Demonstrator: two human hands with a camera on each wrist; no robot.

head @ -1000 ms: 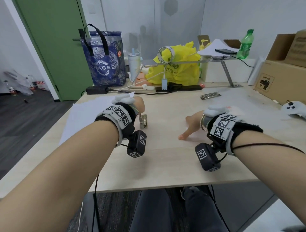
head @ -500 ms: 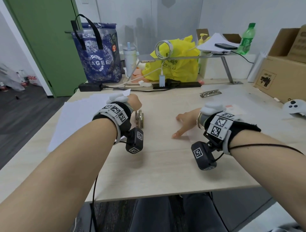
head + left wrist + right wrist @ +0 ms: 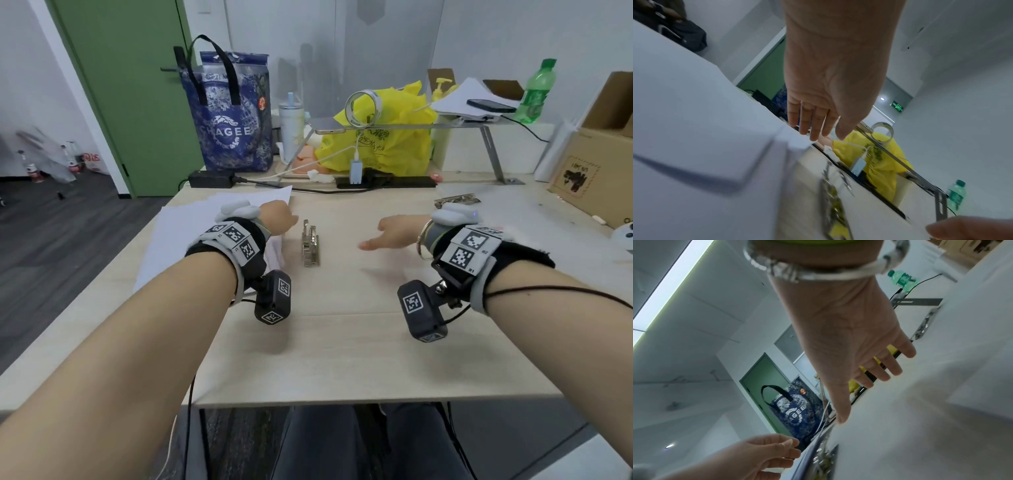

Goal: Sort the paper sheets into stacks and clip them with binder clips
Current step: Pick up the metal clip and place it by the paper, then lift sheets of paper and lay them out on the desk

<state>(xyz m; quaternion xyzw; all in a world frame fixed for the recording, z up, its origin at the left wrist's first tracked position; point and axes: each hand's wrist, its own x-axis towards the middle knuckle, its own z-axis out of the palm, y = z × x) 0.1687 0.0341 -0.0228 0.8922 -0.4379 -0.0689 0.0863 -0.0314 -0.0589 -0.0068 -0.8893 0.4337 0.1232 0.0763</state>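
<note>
A spread stack of white paper sheets [image 3: 205, 233] lies on the left of the wooden table [image 3: 342, 342]. My left hand [image 3: 279, 219] hovers over its right edge with fingers straight [image 3: 813, 128], holding nothing; the paper [image 3: 694, 113] lies below it. A row of metal binder clips [image 3: 310, 244] lies on the table between my hands. My right hand [image 3: 390, 234] is right of the clips, palm down, fingers spread [image 3: 885, 369], empty. A second strip of clips [image 3: 457, 200] lies farther back on the right, beside more white sheets [image 3: 555, 236].
Along the back edge stand a blue tote bag [image 3: 229, 113], a tumbler [image 3: 291, 132], a yellow plastic bag [image 3: 383, 137], a power strip [image 3: 387, 181] with cables and a metal shelf [image 3: 445, 126] holding papers, a phone and a green bottle [image 3: 536, 92]. Cardboard boxes [image 3: 596, 164] stand at the right.
My right hand has lifted its fingertip off the table and spread its fingers. The left hand stays at the paper's edge. The head view has tilted, so the table shows lower in the picture.
</note>
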